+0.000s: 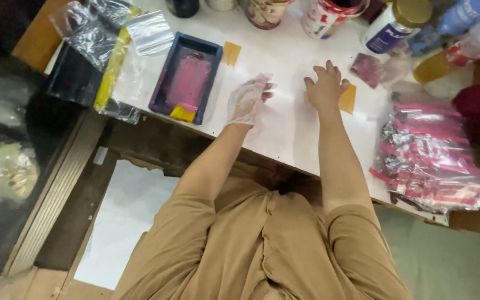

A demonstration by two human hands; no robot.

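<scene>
A white table (284, 133) is standing in the middle, with a brown wooden edge (34, 39) showing at its far left corner. Under it, a white sheet (123, 222) is lying on a dark floor (68, 222). A pale ridged strip (56, 194) is running slantwise beside it. On the right, the floor (451, 261) is looking soft green. Light is falling evenly on the table top.

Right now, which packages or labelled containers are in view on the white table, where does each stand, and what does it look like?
White plastic bottle with gold cap and blue label: far edge, right of centre.
Red-and-white printed cup: far edge, centre.
Pile of clear packets with pink strips: right edge, beside the bare right hand.
Clear zip bag: far left, beyond the dark blue tray.
Gloved left hand: flat on the table, holding nothing.
</scene>
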